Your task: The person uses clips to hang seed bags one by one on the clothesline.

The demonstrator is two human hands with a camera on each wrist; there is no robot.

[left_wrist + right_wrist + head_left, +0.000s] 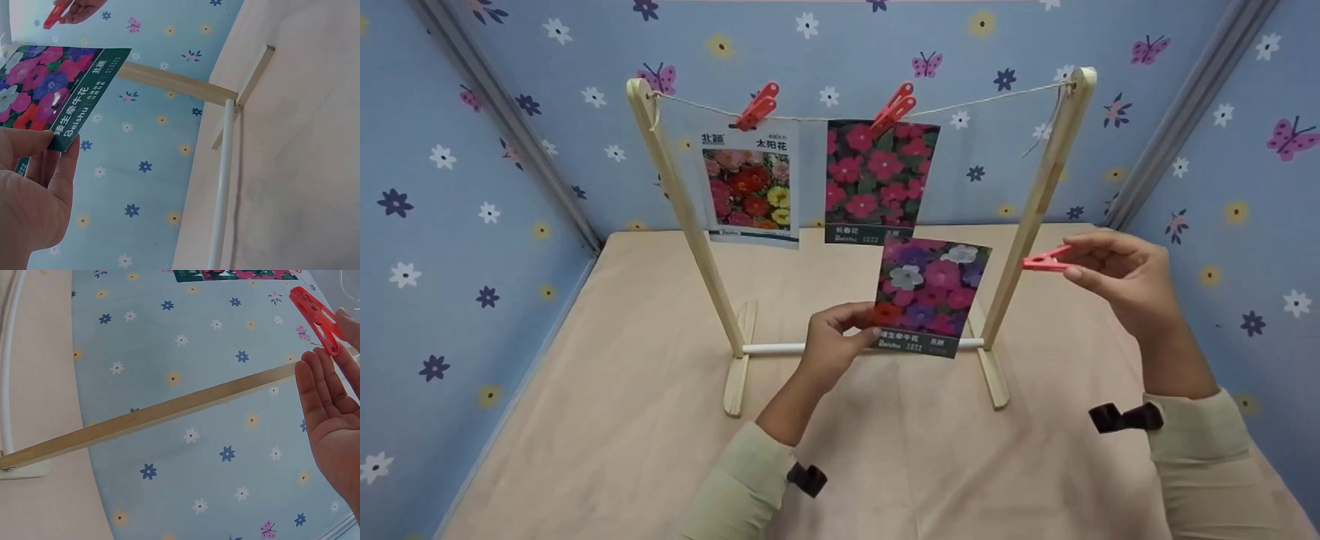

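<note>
My left hand (840, 337) pinches the lower left edge of a seed packet (934, 289) printed with purple, pink and white flowers. In the left wrist view the thumb lies on the front of that packet (50, 79), with fingers behind. To the right, my right hand (1125, 281) pinches a red clothespin (1046, 260) between thumb and forefinger, beside the right post. The right wrist view shows the clothespin (316, 318) at the fingertips. Two packets, one white-bordered (750, 187) and one with pink flowers (877, 180), hang from the string (810, 118), each under a red clothespin (756, 106).
Wooden posts (682, 202) with feet hold up the string, and a white rod (772, 349) joins them low down. The stand rests on a pale pink cloth (622, 375). Blue flower-patterned walls (450, 225) surround it on three sides.
</note>
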